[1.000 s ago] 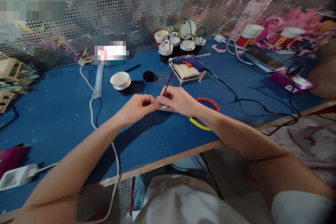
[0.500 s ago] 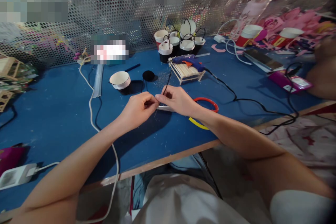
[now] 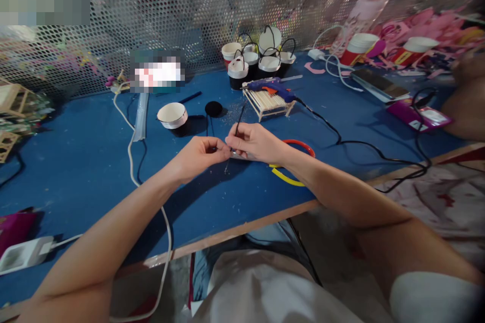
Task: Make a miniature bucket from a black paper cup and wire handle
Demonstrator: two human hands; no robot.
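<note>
Over the middle of the table, my right hand (image 3: 257, 144) pinches a thin black strand (image 3: 240, 117) that looks like a pipe cleaner, its upper end sticking up past the fingers. My left hand (image 3: 200, 154) is closed too, thumb and fingertips pressed together at the strand's lower part, touching my right fingertips. A silvery object lies partly hidden under my right hand; its kind I cannot make out. Just beyond my hands are a black disc (image 3: 213, 108) with thin black legs and a white paper cup (image 3: 173, 115) with a black lower part.
A blue glue gun (image 3: 271, 87) rests on a small wooden stick rack (image 3: 265, 103). Behind stand several small black-and-white cups (image 3: 238, 73) with black handles. Red (image 3: 303, 146) and yellow (image 3: 288, 177) curved strips lie by my right forearm. A white cable (image 3: 131, 156) crosses the left side.
My left hand has shifted slightly, its fingers now more stretched toward my right fingertips. The black strand in my right hand stands a little more upright and shows less length above the fingers.
</note>
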